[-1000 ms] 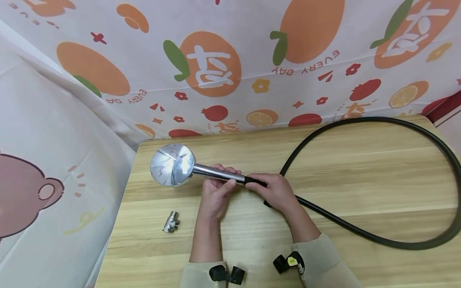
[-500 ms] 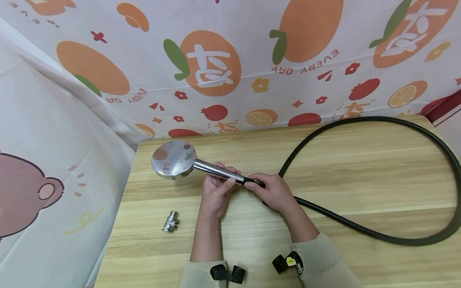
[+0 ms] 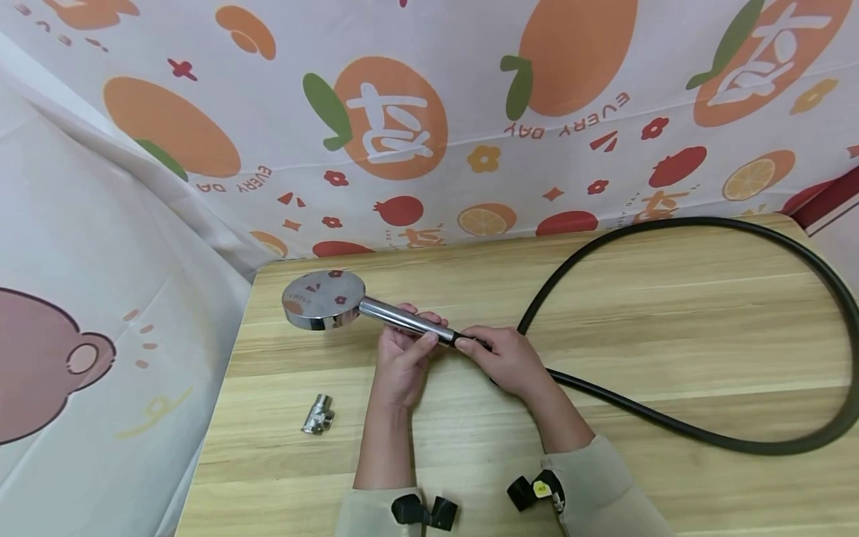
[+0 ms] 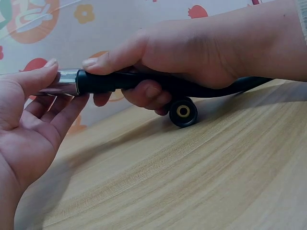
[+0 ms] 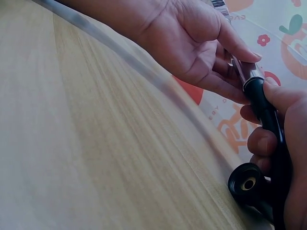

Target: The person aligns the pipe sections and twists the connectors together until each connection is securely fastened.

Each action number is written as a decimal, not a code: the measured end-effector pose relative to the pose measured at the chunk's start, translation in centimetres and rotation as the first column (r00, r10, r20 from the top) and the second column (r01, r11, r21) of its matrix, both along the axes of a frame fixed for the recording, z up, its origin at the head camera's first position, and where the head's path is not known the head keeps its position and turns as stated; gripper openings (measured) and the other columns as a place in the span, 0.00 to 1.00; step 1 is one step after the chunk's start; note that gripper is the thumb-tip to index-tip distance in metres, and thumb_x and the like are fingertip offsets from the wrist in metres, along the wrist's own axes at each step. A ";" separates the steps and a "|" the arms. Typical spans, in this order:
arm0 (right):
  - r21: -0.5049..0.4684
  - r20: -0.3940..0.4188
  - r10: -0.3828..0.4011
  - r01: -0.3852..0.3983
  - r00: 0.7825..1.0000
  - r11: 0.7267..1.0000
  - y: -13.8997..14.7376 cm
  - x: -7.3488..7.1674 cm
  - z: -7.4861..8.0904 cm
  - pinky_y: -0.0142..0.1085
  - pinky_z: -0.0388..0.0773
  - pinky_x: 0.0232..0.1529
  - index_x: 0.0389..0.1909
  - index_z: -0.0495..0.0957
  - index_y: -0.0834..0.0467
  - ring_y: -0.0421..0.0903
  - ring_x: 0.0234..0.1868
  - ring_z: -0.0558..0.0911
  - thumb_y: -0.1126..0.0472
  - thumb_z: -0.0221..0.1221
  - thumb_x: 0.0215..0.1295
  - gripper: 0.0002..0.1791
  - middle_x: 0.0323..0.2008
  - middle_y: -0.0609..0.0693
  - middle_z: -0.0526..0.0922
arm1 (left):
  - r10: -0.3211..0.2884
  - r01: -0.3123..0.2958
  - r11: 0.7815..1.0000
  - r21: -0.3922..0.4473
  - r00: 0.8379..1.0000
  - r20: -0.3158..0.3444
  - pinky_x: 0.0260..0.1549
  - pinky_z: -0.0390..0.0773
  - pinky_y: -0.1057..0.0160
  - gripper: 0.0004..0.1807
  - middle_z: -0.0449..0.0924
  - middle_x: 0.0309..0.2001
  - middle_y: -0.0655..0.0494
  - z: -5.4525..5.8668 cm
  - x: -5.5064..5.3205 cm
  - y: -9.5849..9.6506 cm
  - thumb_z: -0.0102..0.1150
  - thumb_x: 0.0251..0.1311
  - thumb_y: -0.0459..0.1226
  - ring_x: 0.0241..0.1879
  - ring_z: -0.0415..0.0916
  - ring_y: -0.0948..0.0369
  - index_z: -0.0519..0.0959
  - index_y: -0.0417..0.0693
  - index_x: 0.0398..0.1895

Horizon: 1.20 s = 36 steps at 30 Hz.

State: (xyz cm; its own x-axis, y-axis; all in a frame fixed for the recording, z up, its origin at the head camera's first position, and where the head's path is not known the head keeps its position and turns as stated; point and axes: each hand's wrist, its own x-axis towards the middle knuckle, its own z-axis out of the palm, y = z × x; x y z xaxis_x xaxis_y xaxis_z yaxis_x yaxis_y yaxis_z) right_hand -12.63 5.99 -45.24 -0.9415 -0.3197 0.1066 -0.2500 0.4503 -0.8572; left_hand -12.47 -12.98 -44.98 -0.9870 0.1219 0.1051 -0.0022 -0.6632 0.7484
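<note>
My left hand [image 3: 400, 365] grips the handle of a chrome shower head [image 3: 325, 296], thumb on top and fingers beneath. The round head tilts up at the left, above the table. Right beside it, my right hand [image 3: 506, 359] holds the black end fitting of a hose [image 3: 698, 440], with thumb and fingers curled round it. In the left wrist view the black fitting [image 4: 96, 82] meets the end of the chrome handle; whether it is threaded on, I cannot tell. The hose's other end [image 4: 183, 112], with a brass-coloured centre, lies under my right hand.
A small chrome tee fitting [image 3: 318, 415] lies on the wooden table [image 3: 268, 477], left of my left forearm. The hose loops widely over the right side of the table. A fruit-print cloth [image 3: 429, 112] hangs along the back edge, and another cloth [image 3: 134, 298] covers the left side.
The shower head has rolled about its handle, so its flat disc and side rim now show differently. Both hands stay at the joint with nearly the same grip.
</note>
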 end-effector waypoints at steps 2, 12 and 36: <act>0.004 0.011 0.002 -0.002 1.000 1.000 0.0 0.0 0.0 0.33 0.74 0.33 0.46 0.85 0.47 0.39 0.29 0.76 0.44 0.56 0.70 0.16 0.35 0.41 0.86 | -0.002 0.002 1.000 0.004 1.000 -0.001 0.52 0.82 0.61 0.26 0.84 0.42 0.52 0.0 0.0 0.0 0.49 0.57 0.13 0.46 0.83 0.56 0.68 0.49 0.50; 0.003 0.056 0.014 -0.014 0.998 1.000 0.0 -0.1 0.1 0.34 0.72 0.32 0.44 0.85 0.46 0.40 0.29 0.75 0.42 0.53 0.72 0.16 0.31 0.42 0.84 | -0.003 0.003 1.000 0.020 1.000 0.007 0.51 0.82 0.60 0.26 0.85 0.43 0.52 0.1 0.0 0.0 0.51 0.56 0.13 0.46 0.83 0.56 0.67 0.49 0.50; 0.052 0.032 -0.052 0.051 0.998 0.997 -0.5 -0.2 0.0 0.35 0.69 0.27 0.41 0.83 0.40 0.40 0.24 0.73 0.36 0.56 0.67 0.16 0.24 0.38 0.78 | 0.091 -0.089 0.994 -0.062 0.995 0.037 0.48 0.83 0.62 0.27 0.87 0.41 0.52 0.2 -0.1 0.3 0.54 0.55 0.13 0.44 0.85 0.56 0.69 0.48 0.52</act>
